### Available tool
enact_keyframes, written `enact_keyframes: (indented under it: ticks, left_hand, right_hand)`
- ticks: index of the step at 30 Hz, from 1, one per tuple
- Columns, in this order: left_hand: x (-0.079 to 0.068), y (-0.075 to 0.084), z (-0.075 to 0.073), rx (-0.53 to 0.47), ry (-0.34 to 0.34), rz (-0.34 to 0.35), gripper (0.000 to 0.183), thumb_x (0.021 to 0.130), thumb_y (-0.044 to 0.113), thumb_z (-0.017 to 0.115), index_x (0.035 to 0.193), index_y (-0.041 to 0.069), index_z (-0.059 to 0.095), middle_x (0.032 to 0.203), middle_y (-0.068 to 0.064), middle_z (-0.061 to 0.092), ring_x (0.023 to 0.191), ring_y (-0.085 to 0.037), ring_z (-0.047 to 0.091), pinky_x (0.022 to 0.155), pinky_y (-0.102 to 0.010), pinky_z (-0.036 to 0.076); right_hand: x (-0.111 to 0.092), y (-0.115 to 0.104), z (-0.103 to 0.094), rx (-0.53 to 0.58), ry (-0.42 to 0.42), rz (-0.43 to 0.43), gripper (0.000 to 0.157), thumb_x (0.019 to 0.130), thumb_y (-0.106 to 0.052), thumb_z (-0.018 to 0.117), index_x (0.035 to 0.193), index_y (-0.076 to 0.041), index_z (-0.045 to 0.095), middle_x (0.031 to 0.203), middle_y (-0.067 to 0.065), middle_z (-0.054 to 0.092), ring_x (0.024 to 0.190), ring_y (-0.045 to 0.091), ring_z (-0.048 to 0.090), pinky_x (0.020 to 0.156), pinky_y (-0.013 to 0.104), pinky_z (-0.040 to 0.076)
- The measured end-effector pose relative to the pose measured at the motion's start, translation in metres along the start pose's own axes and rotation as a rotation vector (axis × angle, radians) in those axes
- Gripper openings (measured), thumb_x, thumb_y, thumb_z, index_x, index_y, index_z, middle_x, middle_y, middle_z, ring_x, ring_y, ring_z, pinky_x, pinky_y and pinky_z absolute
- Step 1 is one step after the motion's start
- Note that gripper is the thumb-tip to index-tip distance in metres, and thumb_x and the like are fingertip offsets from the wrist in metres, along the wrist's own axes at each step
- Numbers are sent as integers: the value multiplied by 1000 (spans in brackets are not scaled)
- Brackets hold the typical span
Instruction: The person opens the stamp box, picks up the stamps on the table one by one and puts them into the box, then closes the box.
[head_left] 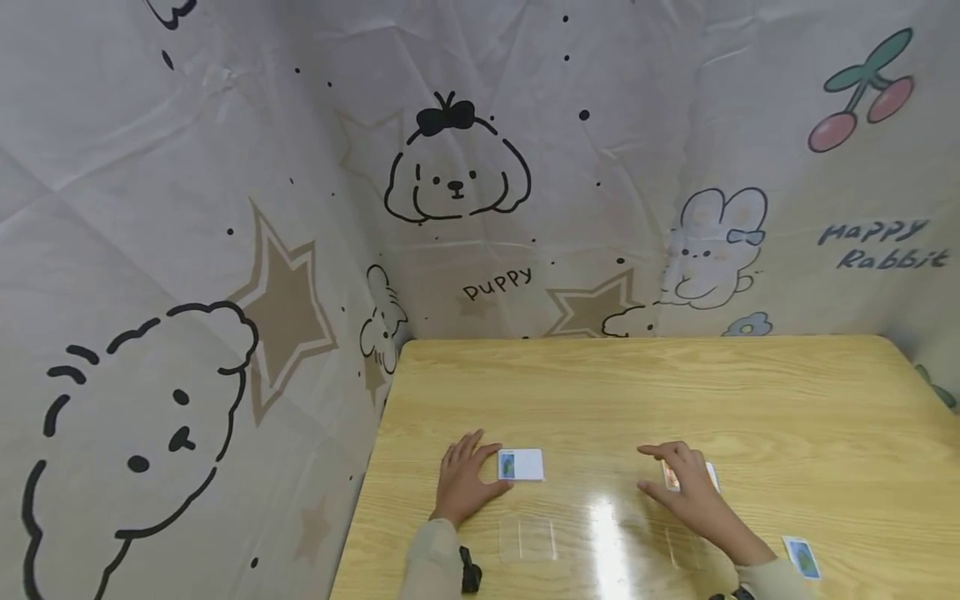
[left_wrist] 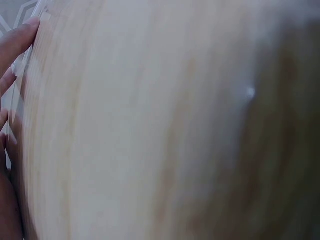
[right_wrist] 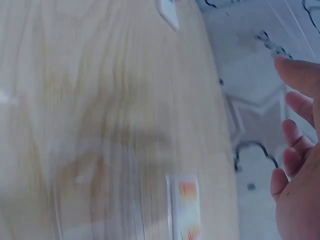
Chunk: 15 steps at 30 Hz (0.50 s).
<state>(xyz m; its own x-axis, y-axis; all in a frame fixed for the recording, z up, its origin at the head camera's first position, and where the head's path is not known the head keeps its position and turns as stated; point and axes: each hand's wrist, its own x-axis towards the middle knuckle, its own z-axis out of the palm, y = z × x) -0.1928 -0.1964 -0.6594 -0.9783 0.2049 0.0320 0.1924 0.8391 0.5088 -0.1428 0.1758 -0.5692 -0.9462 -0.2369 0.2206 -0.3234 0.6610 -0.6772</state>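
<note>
Cartoon-printed cloth walls a wooden table (head_left: 750, 392) where the left hand (head_left: 461, 483) lies flat, fingers straight, touching the near edge of a white card (head_left: 521, 465), while the right hand (head_left: 693, 492), fingers relaxed, covers an orange-marked card (head_left: 670, 476).

White card with blue-green picture (head_left: 521, 465) flat on table, orange-printed card (head_left: 672, 476) flat to its right

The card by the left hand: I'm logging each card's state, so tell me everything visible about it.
The card is a small white rectangle with rounded corners, seemingly plastic, with a blue-green picture at its left end. It lies flat on the wooden table, long side running left to right. The left hand rests beside it, fingertips at its left edge.
</note>
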Motion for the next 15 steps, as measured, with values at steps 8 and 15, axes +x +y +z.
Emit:
enact_keyframes:
  ticks: [8, 15]
  left_hand:
    - [1, 2, 0, 3, 12, 12, 70, 75, 74, 61, 133, 36, 55, 157, 0, 33, 146, -27, 27, 119, -54, 20]
    - [-1, 0, 3, -2, 19, 5, 69, 74, 74, 62, 132, 36, 56, 157, 1, 33, 146, -27, 27, 119, -54, 19]
  right_hand:
    - [-35, 35, -52, -50, 25, 46, 57, 78, -13, 77, 127, -1, 51, 118, 23, 44, 103, 34, 32, 75, 40, 31]
    - [-62, 70, -82, -46, 58, 59, 58, 76, -10, 78, 125, 2, 51, 117, 30, 41, 106, 46, 30, 79, 63, 25]
